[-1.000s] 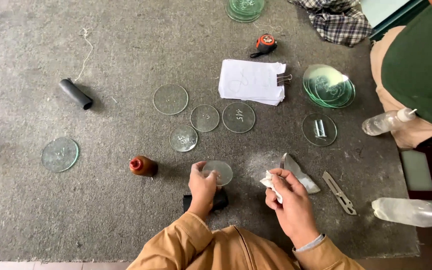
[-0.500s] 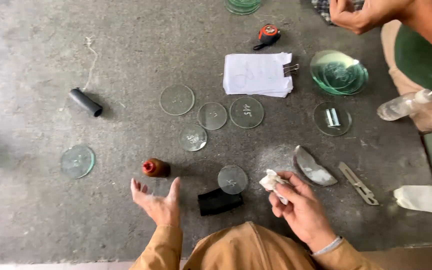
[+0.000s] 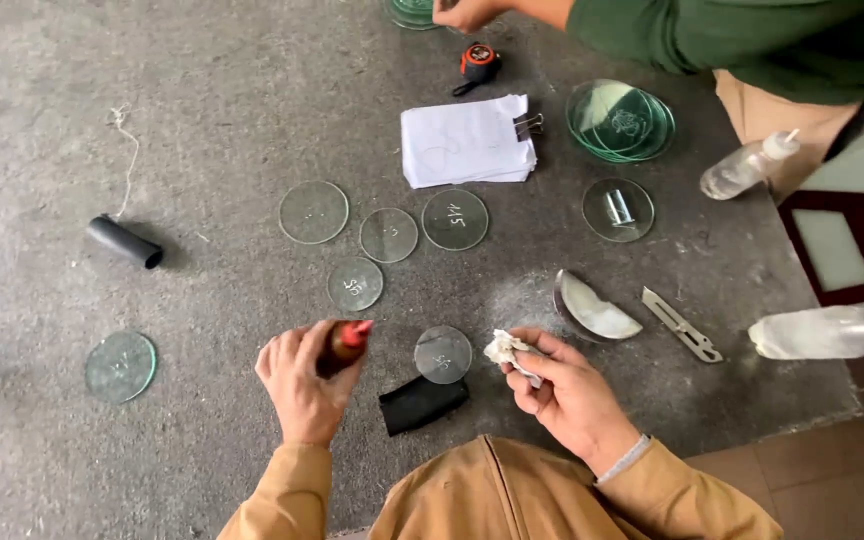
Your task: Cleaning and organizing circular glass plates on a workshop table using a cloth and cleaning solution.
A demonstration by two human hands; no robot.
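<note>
My left hand (image 3: 302, 385) grips a small brown bottle with a red cap (image 3: 344, 345), lifted and tilted toward a round glass disc (image 3: 443, 354) lying on the grey floor. A crumpled white tissue (image 3: 505, 350) is pinched in my right hand (image 3: 562, 385), just right of that disc. A black block (image 3: 422, 402) lies below the disc, between my hands. Several more glass discs lie above, among them one small disc (image 3: 355, 285) nearest the bottle.
A curved glass piece (image 3: 592, 308) and a metal knife (image 3: 682, 325) lie right of my right hand. Clipped white papers (image 3: 467, 140), stacked green glass discs (image 3: 620, 122), a tape measure (image 3: 477, 62), spray bottles (image 3: 827, 332), a black tube (image 3: 125, 242). Another person's hand (image 3: 467, 12) reaches in at the top.
My left hand left the glass disc, swung left and picked the red-capped bottle off the floor. The other person leaned in and reached across the top.
</note>
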